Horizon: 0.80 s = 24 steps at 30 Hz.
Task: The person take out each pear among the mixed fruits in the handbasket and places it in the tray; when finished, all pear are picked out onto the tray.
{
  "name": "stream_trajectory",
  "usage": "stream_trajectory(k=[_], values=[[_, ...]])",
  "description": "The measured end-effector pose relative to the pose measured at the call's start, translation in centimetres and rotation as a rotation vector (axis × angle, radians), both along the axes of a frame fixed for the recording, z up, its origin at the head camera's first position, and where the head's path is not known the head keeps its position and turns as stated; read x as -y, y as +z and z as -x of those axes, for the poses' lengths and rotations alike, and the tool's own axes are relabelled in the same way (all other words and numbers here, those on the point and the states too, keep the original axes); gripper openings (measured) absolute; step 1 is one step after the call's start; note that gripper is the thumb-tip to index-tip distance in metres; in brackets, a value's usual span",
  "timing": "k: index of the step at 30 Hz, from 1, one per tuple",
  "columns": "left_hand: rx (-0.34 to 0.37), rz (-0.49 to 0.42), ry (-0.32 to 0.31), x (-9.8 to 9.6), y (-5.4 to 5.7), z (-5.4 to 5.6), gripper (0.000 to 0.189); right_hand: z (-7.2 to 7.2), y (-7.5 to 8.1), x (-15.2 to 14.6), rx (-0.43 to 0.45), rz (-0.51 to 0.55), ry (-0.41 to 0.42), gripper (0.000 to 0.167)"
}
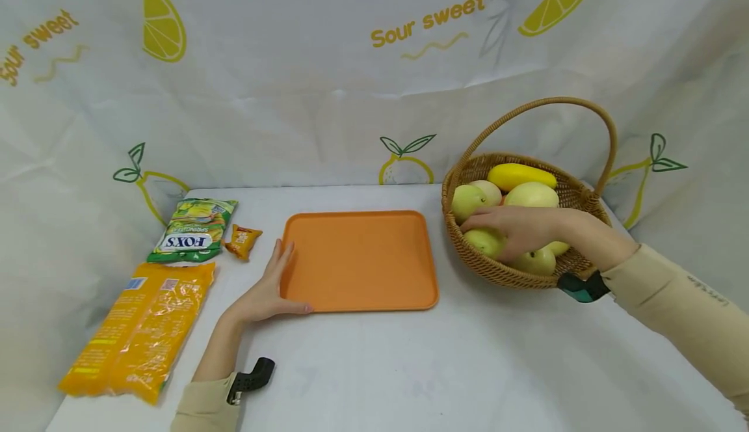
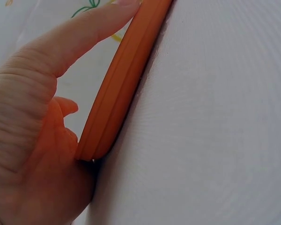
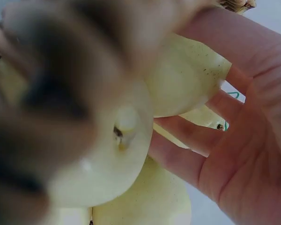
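My left hand (image 1: 268, 297) rests at the near left corner of an orange tray (image 1: 359, 259), fingers spread along its left side and thumb against the front edge. The left wrist view shows the tray's rim (image 2: 114, 98) between thumb and fingers, its base on the white table. Inside a wicker basket (image 1: 503, 274) at the right, my right hand (image 1: 526, 224) holds a pale green pear (image 1: 484, 242). In the right wrist view the speckled pear (image 3: 187, 77) lies between thumb and fingers; the fingertips are hidden behind it.
Other pale green fruit (image 1: 537, 261) and a long yellow one (image 1: 521, 176) fill the basket, under its tall handle (image 1: 550, 100). At left lie a green candy bag (image 1: 196, 230), a small orange packet (image 1: 242, 242) and a large orange bag (image 1: 143, 331). A printed cloth hangs behind.
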<state>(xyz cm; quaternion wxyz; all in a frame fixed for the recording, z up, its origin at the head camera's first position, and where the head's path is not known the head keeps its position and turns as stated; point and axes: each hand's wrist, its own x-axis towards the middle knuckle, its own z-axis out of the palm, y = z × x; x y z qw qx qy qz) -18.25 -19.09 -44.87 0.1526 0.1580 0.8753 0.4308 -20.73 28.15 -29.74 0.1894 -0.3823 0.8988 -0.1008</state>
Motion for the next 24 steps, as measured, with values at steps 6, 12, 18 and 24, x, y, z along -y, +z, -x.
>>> stream_trajectory(k=[6,12,18,24], values=[[0.007,0.009,0.008,-0.1,-0.2,0.0,0.129,-0.1,-0.1,-0.3,-0.02,-0.002,-0.001,0.048],[0.006,0.002,0.014,-0.3,-0.2,0.1,0.128,-0.4,0.0,-0.6,-0.06,0.013,-0.011,0.051],[0.006,0.003,0.017,-0.2,-0.2,0.1,0.127,-0.7,0.5,-1.0,-0.009,0.045,-0.073,0.061],[-0.01,0.003,0.018,0.0,-0.2,0.1,0.127,-0.8,1.0,-1.6,-0.003,0.082,-0.121,0.066]])
